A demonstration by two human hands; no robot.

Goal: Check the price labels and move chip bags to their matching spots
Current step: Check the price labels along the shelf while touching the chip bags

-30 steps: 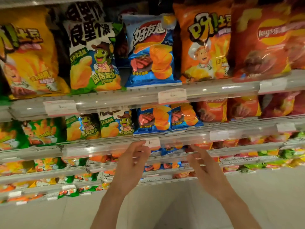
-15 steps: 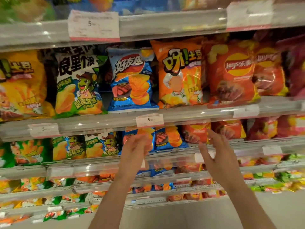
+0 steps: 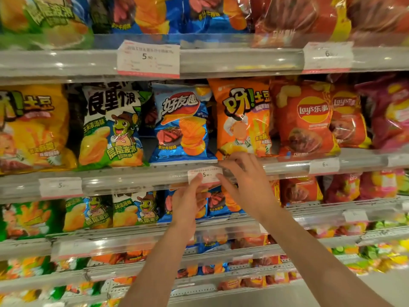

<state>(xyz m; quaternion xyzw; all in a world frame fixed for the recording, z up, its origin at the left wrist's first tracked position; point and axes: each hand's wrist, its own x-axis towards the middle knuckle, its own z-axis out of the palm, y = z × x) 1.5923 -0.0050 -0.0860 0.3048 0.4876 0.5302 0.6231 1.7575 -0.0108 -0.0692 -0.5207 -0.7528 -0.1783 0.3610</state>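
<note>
A white price label point(image 3: 204, 175) reading 5.90 sits in the clear rail of the middle shelf point(image 3: 132, 181), below a blue chip bag point(image 3: 181, 125). My left hand point(image 3: 189, 200) touches the label's lower left edge with its fingertips. My right hand point(image 3: 245, 180) rests its fingers on the label's right side and on the rail. Neither hand holds a bag. To the right of the blue bag stand an orange bag point(image 3: 242, 118) and a red Lay's bag point(image 3: 306, 120). A green and white bag point(image 3: 110, 127) and a yellow bag point(image 3: 31, 127) stand to the left.
More labels sit in the rails: a 5.90 one point(image 3: 148, 58) above, a 6 one point(image 3: 324, 165) under the Lay's bag, another point(image 3: 60, 186) at left. Shelves above and below are packed with chip bags. The pale floor point(image 3: 376, 291) shows at lower right.
Both hands have risen from the lower shelf rail to the middle shelf's price label and now touch it. The view has tilted up and moved closer to the shelves.
</note>
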